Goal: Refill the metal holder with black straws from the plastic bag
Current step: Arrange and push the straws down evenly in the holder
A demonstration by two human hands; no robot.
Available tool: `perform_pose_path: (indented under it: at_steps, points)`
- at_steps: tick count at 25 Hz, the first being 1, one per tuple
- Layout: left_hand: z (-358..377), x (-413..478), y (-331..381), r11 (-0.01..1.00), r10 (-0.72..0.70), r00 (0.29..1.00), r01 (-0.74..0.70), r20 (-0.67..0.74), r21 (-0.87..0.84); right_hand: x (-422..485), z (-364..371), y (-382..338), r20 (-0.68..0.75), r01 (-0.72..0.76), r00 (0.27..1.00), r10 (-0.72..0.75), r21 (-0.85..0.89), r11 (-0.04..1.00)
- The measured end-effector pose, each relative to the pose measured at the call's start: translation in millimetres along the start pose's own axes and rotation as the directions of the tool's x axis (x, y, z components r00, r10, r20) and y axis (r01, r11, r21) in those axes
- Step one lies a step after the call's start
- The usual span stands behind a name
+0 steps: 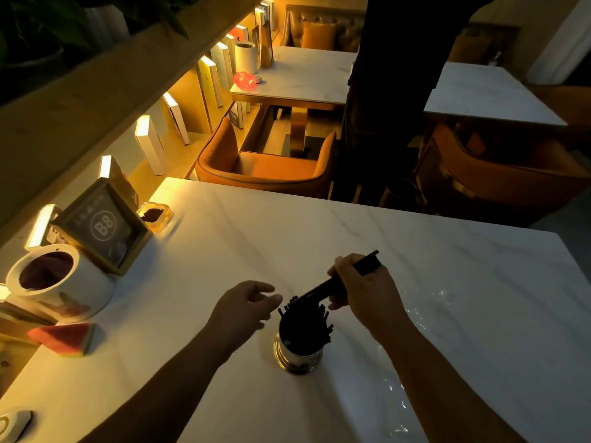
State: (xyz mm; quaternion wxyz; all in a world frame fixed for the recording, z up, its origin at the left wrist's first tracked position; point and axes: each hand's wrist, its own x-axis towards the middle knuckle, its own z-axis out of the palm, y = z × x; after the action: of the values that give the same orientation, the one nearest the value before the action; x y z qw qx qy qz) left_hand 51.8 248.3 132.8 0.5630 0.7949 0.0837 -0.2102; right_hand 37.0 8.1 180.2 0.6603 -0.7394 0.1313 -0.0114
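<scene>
Black straws [348, 278] — bundle clenched in my right hand [367, 290], tilted to enter metal holder [299, 346]; left hand [246, 302] open, empty — beside it to guide.

Shiny metal, matt straws, glossy stone.
I'm seeing the metal holder [297, 354] gleaming, black straws [339, 284] looking matt, the marble-look tabletop [319, 225] shining smooth.

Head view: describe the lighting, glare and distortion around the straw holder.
Head view: warm yellow light comes from the shelf side, leaving the metal holder and its black straws nearly silhouetted; white glints mark the clear plastic bag beside the right hand; wide-angle distortion bends the table edges; the left hand looks slightly soft.
</scene>
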Motion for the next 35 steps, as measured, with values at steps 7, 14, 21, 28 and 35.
perform_pose_path:
  at_steps: [7, 14, 21, 28, 35]
  points:
    - [38.7, 46.3, 12.5, 0.536, 0.295, 0.923, -0.374, 0.247, 0.757, -14.3, 14.2, 50.7, 0.205, 0.076, 0.978, 0.038, -0.522, 0.849]
    - [43.4, 58.0, 16.1, 0.461, 0.282, 0.922, -0.374, 0.267, 0.805, -18.5, 5.7, 79.0, 0.139, 0.075, 0.990, 0.003, -0.553, 0.830]
    - [25.2, 48.0, 47.8, 0.426, 0.338, 0.886, -0.445, 0.318, 0.788, -15.5, 6.1, 76.2, 0.154, 0.118, 0.987, -0.037, -0.563, 0.818]
    - [-19.3, 29.1, 98.3, 0.495, 0.373, 0.876, -0.466, 0.305, 0.734, -11.1, 8.6, 68.2, 0.152, 0.125, 0.987, -0.045, -0.570, 0.812]
    - [-87.6, 4.4, 123.9, 0.693, 0.419, 0.900, -0.399, 0.115, 0.600, -13.4, 11.3, 57.1, 0.115, 0.101, 0.992, -0.044, -0.561, 0.822]
